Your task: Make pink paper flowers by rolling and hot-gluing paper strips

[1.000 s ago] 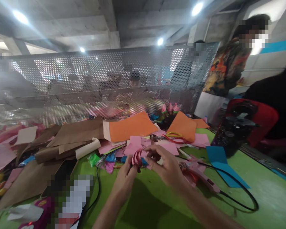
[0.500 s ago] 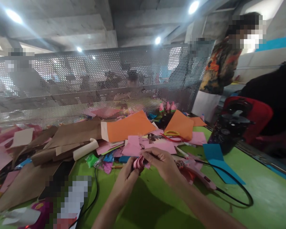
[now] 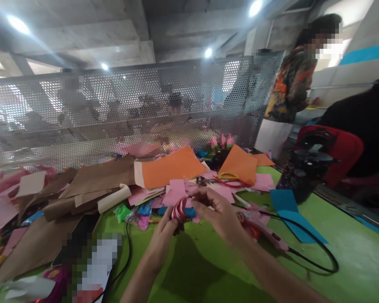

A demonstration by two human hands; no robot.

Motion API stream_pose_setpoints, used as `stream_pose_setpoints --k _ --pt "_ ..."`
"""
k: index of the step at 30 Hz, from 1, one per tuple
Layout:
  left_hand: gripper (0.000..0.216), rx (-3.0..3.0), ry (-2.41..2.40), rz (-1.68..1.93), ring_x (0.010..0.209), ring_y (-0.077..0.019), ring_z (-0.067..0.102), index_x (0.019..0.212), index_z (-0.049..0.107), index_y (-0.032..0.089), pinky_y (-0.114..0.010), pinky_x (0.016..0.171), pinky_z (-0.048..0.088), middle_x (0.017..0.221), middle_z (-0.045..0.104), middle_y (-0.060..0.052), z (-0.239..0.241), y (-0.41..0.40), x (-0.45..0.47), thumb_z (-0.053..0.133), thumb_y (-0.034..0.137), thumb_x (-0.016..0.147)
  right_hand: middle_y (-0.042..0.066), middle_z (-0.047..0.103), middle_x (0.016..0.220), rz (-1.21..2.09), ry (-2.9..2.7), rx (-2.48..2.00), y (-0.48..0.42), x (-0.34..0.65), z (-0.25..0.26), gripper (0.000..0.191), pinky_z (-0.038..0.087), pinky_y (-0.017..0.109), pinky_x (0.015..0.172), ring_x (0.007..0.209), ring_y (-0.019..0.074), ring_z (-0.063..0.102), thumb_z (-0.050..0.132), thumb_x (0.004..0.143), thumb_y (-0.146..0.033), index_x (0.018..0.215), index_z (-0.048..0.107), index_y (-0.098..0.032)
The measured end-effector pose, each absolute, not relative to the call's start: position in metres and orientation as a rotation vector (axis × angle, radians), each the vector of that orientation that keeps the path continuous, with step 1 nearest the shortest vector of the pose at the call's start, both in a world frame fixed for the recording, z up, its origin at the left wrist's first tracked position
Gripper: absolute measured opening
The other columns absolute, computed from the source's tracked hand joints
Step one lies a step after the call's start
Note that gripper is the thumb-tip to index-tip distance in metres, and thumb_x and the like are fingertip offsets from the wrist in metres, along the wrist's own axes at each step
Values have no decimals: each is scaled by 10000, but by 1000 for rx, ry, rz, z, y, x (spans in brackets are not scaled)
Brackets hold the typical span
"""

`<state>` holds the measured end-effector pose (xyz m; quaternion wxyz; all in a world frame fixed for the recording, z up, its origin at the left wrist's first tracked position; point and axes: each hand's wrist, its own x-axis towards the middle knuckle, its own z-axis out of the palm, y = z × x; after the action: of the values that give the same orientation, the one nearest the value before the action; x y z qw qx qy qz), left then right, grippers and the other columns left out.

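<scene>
At lower centre, the left hand grasps pleated pink paper, seemingly to steady it; whether the right hand's fingers grip anything, I can't tell.

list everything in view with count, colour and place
smooth table: one, green, foreground
pleated paper swirl: one, pink, centre
flat paper sheets: many, orange, brown, pink, across table
curled paper sheet: one, cream, left of swirl
creased paper sheet: one, blue, table's right
corded hand tool: one, pink, right of swirl
looped handles: two, yellow and red, mid-table
swirled cones: three, pink-green, table's back
lidded container: one, dark, right table edge
small scraps: uncountable, mixed, throughout
perforated metal panel: one, grey, behind table
plastic chair: one, red, far right
people: several, mixed, beyond table
left hand: one, bare, holding swirl
right hand: one, bare, near swirl's tip
</scene>
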<state>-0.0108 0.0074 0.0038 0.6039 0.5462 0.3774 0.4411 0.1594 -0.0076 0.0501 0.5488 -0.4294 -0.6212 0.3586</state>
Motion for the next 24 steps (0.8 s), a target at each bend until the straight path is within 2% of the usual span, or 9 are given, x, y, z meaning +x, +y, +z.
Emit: stream_pose_setpoints --k 2,6,15,24 --pt "461 1217 870 1039 525 -119 438 1156 534 103 -246 546 296 625 605 0 2 10 -12 514 354 770 11 625 807 671 -1593 -998 -8 160 52 56 460 268 671 752 161 577 638 820 -191 866 663 -210" --pt "465 1137 877 1109 550 -117 441 1164 534 137 -250 563 302 642 587 11 -2 9 -12 532 400 780 31 644 819 527 -1844 -932 -11 156 53 162 472 271 702 784 170 607 624 787 -64 822 701 -203" --pt "524 1148 877 1042 537 -115 417 1163 510 158 -252 541 262 628 565 24 -7 13 -11 535 495 763 41 645 844 317 -2059 -1028 -15 151 46 127 456 287 706 819 193 594 630 843 -114 874 699 -216" --pt "357 1199 913 979 516 -110 418 1040 561 163 -242 532 276 607 554 28 3 6 -12 495 385 767 46 601 844 57 -2273 -1051 -13 154 46 136 389 286 670 776 189 537 631 795 -62 857 659 -181"
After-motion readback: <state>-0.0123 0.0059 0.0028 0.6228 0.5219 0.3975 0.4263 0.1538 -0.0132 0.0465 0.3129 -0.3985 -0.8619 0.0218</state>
